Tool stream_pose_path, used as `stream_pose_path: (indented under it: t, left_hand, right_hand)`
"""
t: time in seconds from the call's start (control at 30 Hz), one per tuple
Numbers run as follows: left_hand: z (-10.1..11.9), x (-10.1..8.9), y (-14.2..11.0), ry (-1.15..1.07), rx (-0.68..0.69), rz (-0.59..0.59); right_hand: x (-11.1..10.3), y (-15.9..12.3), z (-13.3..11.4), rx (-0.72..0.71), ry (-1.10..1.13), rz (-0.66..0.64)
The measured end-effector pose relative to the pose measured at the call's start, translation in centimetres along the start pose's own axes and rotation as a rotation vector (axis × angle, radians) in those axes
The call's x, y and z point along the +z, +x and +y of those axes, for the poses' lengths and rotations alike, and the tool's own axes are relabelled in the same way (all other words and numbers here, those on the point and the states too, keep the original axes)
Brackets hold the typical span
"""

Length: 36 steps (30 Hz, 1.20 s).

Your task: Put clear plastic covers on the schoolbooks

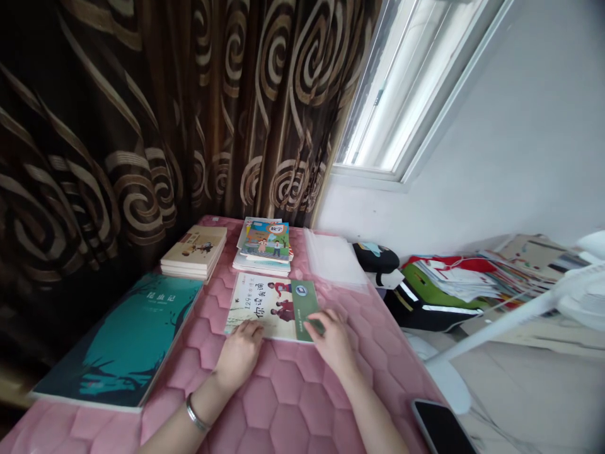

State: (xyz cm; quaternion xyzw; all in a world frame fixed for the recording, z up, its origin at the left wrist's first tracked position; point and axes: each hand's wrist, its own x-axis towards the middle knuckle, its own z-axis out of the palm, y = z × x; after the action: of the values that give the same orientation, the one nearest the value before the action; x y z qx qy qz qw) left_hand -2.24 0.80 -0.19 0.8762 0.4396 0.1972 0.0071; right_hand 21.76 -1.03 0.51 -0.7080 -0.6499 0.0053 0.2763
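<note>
A thin book (265, 309) with a white and green cover, Chinese lettering and pictured children in red lies flat on the pink quilted surface (278, 391). My left hand (240, 352), a silver bangle at its wrist, rests with curled fingers over the near left edge of this book. At the near right corner, the thumb and fingers of my right hand (333, 340) close on the green strip of the cover. Just beyond the book stands a small stack of picture-covered books (267, 243). To the left are a stack of tan books (193, 249) and a large teal book (132, 340).
Clear plastic sheets (335, 258) lie at the back right. A phone (442, 425) sits by the right edge. Past that edge stand a white fan or lamp stand (496, 321), a green and black bag (430, 293) and piled papers. A patterned curtain (227, 113) hangs behind.
</note>
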Motion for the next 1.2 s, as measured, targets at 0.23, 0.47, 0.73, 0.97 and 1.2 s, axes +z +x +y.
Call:
stream_pose_path:
  t: [0.23, 0.47, 0.73, 0.97, 1.2]
  left_hand:
    - [-0.1, -0.2, 0.9, -0.063, 0.011, 0.027]
    - [-1.2, -0.9, 0.4, -0.089, -0.018, 0.012]
    - [-5.6, -2.4, -0.8, -0.066, -0.147, 0.03]
    - [-6.9, -3.5, -0.9, -0.075, -0.188, -0.01]
    - [-6.8, -4.6, -1.1, -0.042, -0.2, 0.019]
  right_hand:
    - [2.2, -1.6, -5.8, -0.282, 0.033, -0.179]
    - [2.1, -1.3, -4.5, -0.276, 0.025, -0.169]
    - [-1.3, -1.0, 1.7, -0.194, -0.075, -0.258]
    - [-2.3, -1.1, 4.3, -0.103, 0.016, -0.287]
    - [-2.6, -1.1, 4.2, -0.104, 0.052, -0.289]
